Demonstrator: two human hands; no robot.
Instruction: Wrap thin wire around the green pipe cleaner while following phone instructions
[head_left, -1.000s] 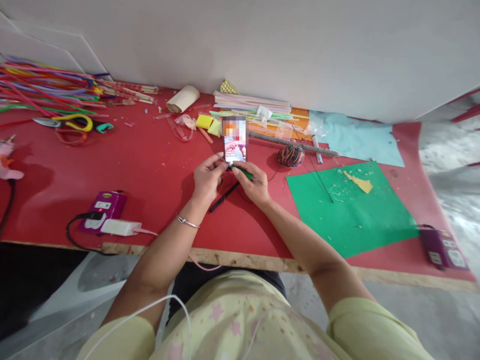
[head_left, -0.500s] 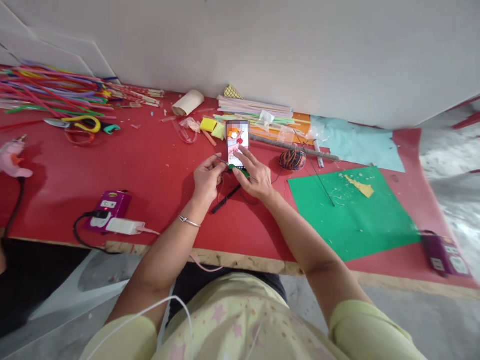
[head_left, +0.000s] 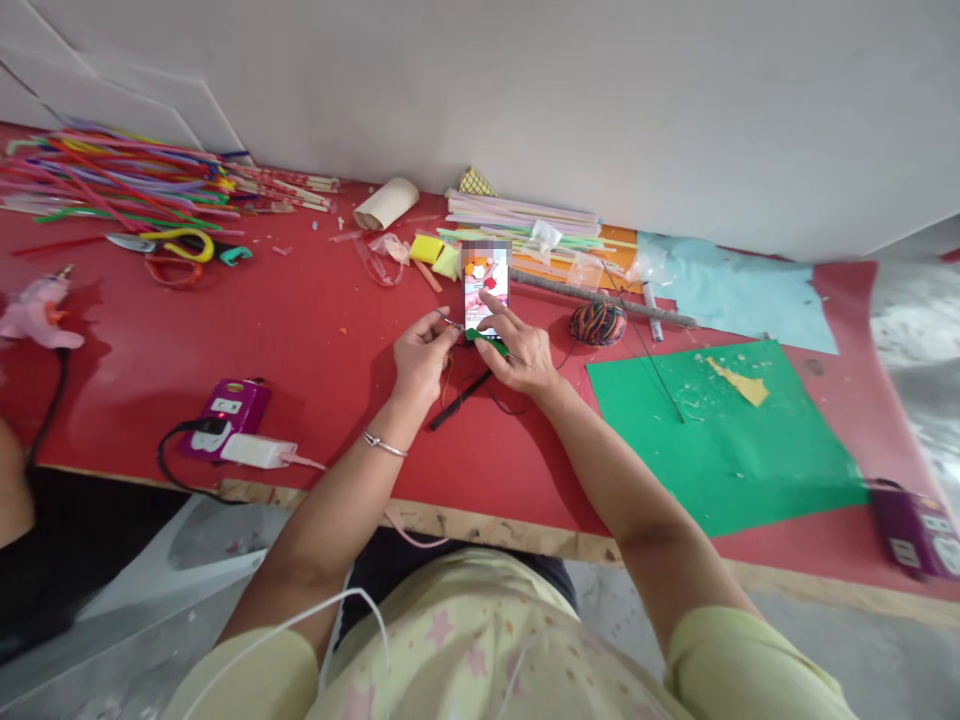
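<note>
My left hand (head_left: 420, 357) is closed in a pinch, with a thin dark strand at its fingertips. Opposite it, my right hand (head_left: 523, 352) has its thumb and fingers closed round a small green piece (head_left: 491, 342), whose exact kind I cannot make out. Just beyond both hands a phone (head_left: 486, 295) shows a lit picture, and the right fingers overlap its lower part. A black stick (head_left: 459, 402) lies on the table below the hands. From the right side a dark strand loops toward a multicoloured yarn ball (head_left: 598, 324).
Scissors (head_left: 176, 245), a pink glue gun (head_left: 41, 312) and a purple power socket (head_left: 229, 415) are to the left. Behind lie pipe cleaners (head_left: 127, 180), a cardboard tube (head_left: 386, 204) and straws (head_left: 525, 215). A green sheet (head_left: 720, 460) covers the right side.
The whole scene has shifted slightly to the right in view. My hands keep nearly the same grip, with small finger movements around the green piece.
</note>
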